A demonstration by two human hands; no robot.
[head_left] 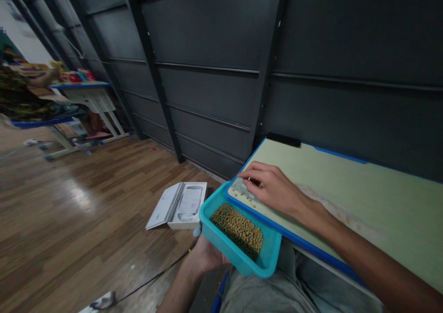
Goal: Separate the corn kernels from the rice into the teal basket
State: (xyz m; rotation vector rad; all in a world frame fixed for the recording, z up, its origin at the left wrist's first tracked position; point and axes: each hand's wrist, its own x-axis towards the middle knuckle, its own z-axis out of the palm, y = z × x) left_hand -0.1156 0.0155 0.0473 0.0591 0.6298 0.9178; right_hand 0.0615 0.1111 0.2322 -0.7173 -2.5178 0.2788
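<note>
My left hand (207,254) grips a turquoise plastic basin (272,253) from below and the side, its fingers partly hidden beneath it. Round tan beans that look like soybeans (238,227) cover part of the basin's bottom; darker greenish ones or shadow show along their edges. The basin's far rim sits against and just under the corner of the desk (391,197). Over that corner, my right hand (268,181) is palm down with bent fingers, thumb and fingers a little apart. A few loose beans (242,196) lie beside it near the blue edge. Something greyish and see-through lies under its fingers.
A black flat object (284,140) lies at the desk's back edge. On the wooden floor is an open white box (187,204), with a dark cable (155,276) nearer me. A dark panelled wall (207,87) stands behind. At far left a person sits by another desk (83,86).
</note>
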